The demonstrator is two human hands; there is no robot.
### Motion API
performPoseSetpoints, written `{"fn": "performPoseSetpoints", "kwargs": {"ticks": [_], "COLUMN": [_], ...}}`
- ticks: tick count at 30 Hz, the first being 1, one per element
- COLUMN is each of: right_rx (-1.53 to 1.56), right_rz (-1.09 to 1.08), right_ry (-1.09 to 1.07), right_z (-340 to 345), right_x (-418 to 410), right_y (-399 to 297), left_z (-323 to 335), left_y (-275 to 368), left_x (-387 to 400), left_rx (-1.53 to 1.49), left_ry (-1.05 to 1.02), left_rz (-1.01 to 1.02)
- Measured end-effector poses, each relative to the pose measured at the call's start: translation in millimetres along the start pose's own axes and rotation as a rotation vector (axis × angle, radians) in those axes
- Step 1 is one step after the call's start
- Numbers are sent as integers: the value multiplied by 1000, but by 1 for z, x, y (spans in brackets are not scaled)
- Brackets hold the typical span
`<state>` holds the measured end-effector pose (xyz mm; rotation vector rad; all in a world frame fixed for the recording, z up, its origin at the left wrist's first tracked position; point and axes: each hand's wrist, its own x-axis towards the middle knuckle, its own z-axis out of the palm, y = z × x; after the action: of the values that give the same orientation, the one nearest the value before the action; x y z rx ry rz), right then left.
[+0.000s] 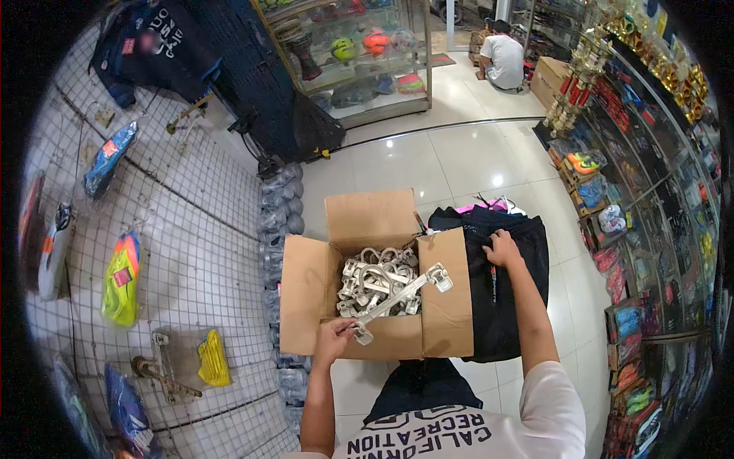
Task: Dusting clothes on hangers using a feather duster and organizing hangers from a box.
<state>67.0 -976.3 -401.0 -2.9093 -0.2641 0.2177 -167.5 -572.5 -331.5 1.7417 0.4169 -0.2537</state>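
Note:
My left hand (334, 339) pinches one end of a white plastic clip hanger (395, 299), whose bar slants up to the right across the open box. Each end of the bar carries a clip. Under it, the cardboard box (304, 298) has its flaps spread and is filled with a tangle of similar clip hangers (367, 275) with grey hooks. To the right of the box lies a black garment (487, 327), dark sports pants or shorts bearing small print. My right hand (504, 250) rests on its upper part; whether the fingers grip the cloth cannot be made out.
Bagged goods (121, 281) hang on a wire grid wall (189, 229) at left. Clear plastic containers (281, 229) line its foot. A glass display case (373, 109) stands ahead, and stocked shelves (648, 229) run along the right. A person (504, 60) squats near the doorway.

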Motion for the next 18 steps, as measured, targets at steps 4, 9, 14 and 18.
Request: {"fn": "performPoseSetpoints", "kwargs": {"ticks": [4,9,14,18], "right_rx": [-76,154,594,638], "right_rz": [-53,-264,-531,-1049], "right_ry": [-71,280,23,-377], "right_z": [-17,-111,-214,-228], "right_x": [8,-42,-159,-197], "right_y": [17,-25,-96,-142], "left_z": [3,3,0,18], "left_y": [17,66,92,124], "left_x": [-1,-3,5,5], "left_rx": [44,24,165,173], "left_ry": [22,99,154,121], "left_rz": [14,69,171,268]}}
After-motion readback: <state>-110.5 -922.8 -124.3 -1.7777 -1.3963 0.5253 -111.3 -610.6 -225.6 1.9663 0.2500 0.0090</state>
